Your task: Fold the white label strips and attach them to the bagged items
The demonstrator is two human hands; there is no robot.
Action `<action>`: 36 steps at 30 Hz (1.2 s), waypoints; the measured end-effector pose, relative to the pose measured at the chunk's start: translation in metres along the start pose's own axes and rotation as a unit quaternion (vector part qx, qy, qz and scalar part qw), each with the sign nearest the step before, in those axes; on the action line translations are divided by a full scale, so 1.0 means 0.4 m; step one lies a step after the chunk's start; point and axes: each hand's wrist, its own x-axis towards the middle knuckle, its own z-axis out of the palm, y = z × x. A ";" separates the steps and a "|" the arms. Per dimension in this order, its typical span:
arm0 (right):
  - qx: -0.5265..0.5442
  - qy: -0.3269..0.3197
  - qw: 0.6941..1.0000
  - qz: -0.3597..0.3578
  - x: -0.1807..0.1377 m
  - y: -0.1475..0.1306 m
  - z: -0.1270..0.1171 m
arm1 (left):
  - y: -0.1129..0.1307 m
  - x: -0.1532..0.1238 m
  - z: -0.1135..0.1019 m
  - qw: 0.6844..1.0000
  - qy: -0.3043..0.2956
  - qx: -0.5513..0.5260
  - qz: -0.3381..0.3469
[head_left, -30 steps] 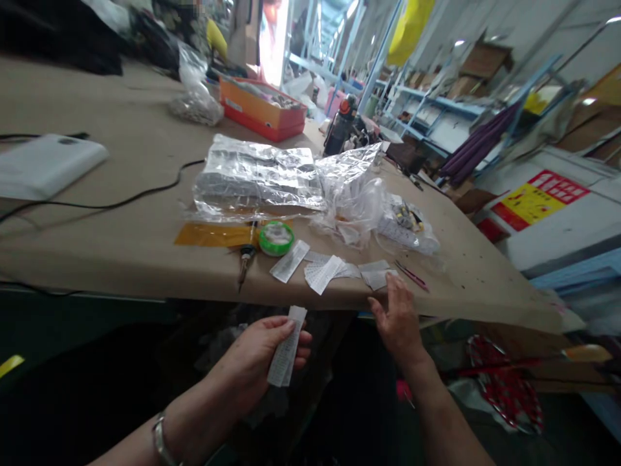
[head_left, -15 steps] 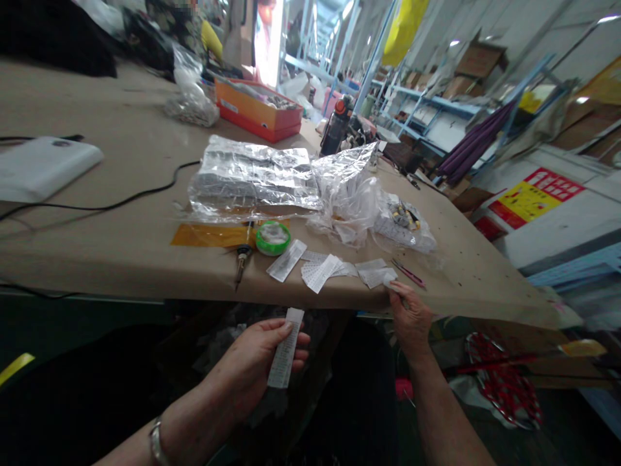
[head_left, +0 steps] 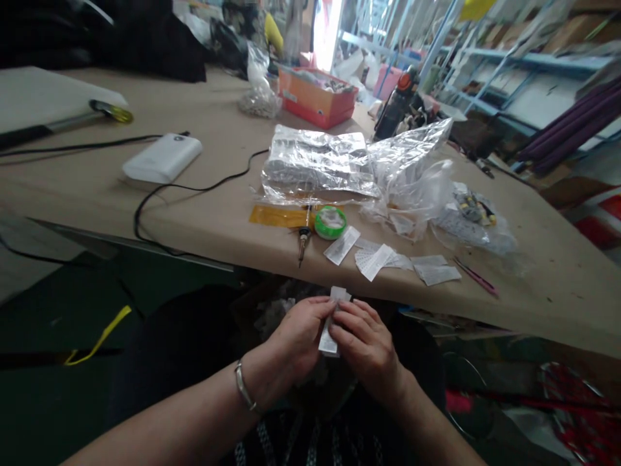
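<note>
Below the table edge, a small stack of printed paper slips (head_left: pixel 328 342) is held between both hands. My left hand (head_left: pixel 298 333) is closed around the stack, its thumb near the top. The fingers of my right hand (head_left: pixel 366 343) press on the stack from the other side; its thumb is hidden. On the table just beyond lie a single slip (head_left: pixel 342 245), a fanned pile of slips (head_left: pixel 376 261) and another small pile of slips (head_left: pixel 435 270). Pink tweezers (head_left: pixel 478 278) rest right of these. A soldering iron (head_left: pixel 303 241) points over the edge beside a green round tin (head_left: pixel 330 222).
Silvery plastic packets (head_left: pixel 320 165) and a clear bag (head_left: pixel 412 200) lie mid-table. Behind stand a red-orange box (head_left: pixel 315 100) and a dark bottle (head_left: pixel 395 107). At left, a black cable (head_left: pixel 194 189) runs near a white power bank (head_left: pixel 162 158).
My right hand has come from the right-hand pile on the table to the stack in my left hand. The view has turned left.
</note>
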 end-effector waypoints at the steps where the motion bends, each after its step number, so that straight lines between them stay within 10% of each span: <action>1: 0.000 -0.005 1.000 -0.004 -0.003 0.002 0.004 | 0.002 -0.001 -0.002 1.000 0.007 -0.001 -0.003; 21: 0.004 -0.058 0.998 -0.008 0.017 0.011 -0.021 | 0.006 -0.013 -0.007 0.999 -0.043 -0.008 -0.003; 26: 0.109 0.013 0.992 0.059 0.004 0.018 -0.024 | 0.017 -0.021 -0.009 0.999 -0.034 0.021 -0.019; 31: 0.360 0.019 0.868 0.343 0.009 0.051 -0.015 | 0.029 -0.041 -0.007 0.990 -0.059 0.109 -0.060; 36: 0.609 -0.138 0.684 0.378 0.014 0.074 0.010 | 0.016 -0.048 -0.013 0.983 -0.105 0.126 -0.088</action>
